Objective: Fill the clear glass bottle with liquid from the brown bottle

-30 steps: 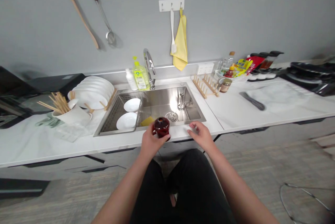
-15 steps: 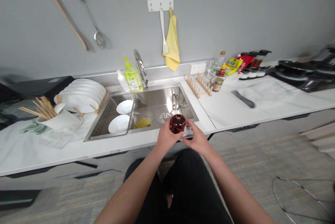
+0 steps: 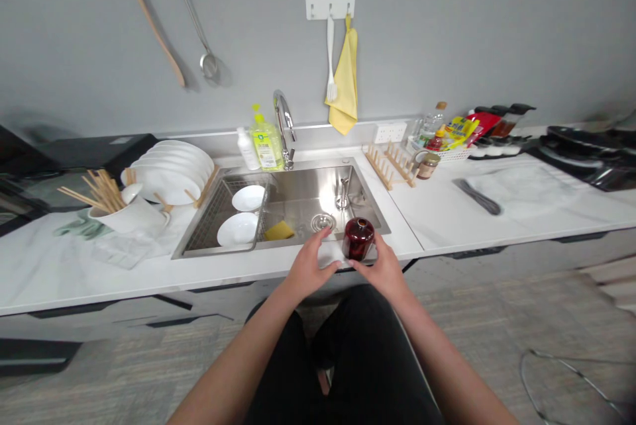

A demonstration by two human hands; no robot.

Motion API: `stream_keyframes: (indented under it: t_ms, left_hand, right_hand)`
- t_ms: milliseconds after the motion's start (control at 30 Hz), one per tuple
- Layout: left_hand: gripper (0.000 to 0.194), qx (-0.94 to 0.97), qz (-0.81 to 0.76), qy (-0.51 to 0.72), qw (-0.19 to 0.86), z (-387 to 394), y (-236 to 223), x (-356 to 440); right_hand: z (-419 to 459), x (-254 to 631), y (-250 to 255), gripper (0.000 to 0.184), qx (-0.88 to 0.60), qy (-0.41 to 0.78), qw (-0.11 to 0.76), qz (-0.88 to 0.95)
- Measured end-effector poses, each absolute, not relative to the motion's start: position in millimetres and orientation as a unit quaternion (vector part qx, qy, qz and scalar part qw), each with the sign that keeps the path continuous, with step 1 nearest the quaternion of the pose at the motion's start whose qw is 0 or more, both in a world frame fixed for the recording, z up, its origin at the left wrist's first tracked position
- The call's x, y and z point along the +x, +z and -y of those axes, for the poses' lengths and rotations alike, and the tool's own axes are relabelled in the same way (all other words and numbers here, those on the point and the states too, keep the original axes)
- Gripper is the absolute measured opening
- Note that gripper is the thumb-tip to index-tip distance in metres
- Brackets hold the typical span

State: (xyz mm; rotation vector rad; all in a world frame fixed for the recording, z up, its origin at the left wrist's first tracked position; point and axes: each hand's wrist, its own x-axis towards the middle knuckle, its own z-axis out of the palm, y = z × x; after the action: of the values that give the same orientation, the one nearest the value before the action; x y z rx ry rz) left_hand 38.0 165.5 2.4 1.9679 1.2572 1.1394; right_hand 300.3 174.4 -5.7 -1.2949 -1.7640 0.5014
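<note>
A dark red, glossy, squat bottle point(image 3: 358, 239) with a small round opening on top is at the sink's front edge. My right hand point(image 3: 385, 266) grips its right side, thumb in front and fingers partly hidden behind it. To the left, my left hand point(image 3: 311, 266) is open, thumb and fingers apart, with a gap between it and the bottle. Behind the hands lies the steel sink point(image 3: 303, 180), with a yellow sponge point(image 3: 279, 231) in it. Two white bowls point(image 3: 238, 230) sit in the wire basket point(image 3: 199, 233) at its left.
White plates point(image 3: 169, 173) stand in a rack left of the sink, beside a white pot point(image 3: 129, 216) of chopsticks. Soap bottles point(image 3: 267, 143) and the faucet point(image 3: 283, 127) line the back. Rightward are a wooden rack point(image 3: 390, 165), a jar point(image 3: 428, 165) and a seasoning basket point(image 3: 454, 152).
The red bottle has moved right, from my left hand through both hands into my right. My left hand has let go and opened. The view swung right, then back left.
</note>
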Motion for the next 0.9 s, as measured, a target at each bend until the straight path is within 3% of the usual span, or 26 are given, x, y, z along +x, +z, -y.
stream_keyframes:
  t_ms: [100,167,300,500,700,833,900]
  left_hand:
    - [0.056,0.720,-0.536,0.404,0.176,-164.2,8.2,-29.2]
    - [0.047,0.697,-0.589,0.393,0.113,-168.2,13.9,-76.7]
    - [0.048,0.666,-0.659,0.350,0.021,-177.2,17.2,-155.0]
    - [0.050,0.668,-0.669,0.325,0.013,-180.8,2.6,-189.1]
    - [0.049,0.689,-0.658,0.304,0.012,-181.2,1.3,-183.7]
    - [0.050,0.686,-0.659,0.308,0.017,-182.5,0.3,-185.5]
    - [0.050,0.686,-0.661,0.303,0.017,-183.4,-0.4,-185.6]
  right_hand:
    - [-176.0,295.1,-6.9,0.096,-0.550,0.184,0.419,0.699]
    - [-177.2,292.7,-8.1,0.092,-0.565,0.171,0.414,0.693]
    - [-177.1,294.9,-11.8,0.083,-0.569,0.152,0.417,0.693]
    - [-175.2,301.3,-17.3,0.061,-0.580,0.137,0.415,0.688]
    - [-159.4,315.5,-8.2,0.096,-0.555,0.068,0.466,0.686]
    - [-130.1,312.3,8.9,0.060,-0.513,-0.075,0.520,0.679]
    - [-120.9,290.1,18.9,0.049,-0.445,-0.069,0.515,0.729]
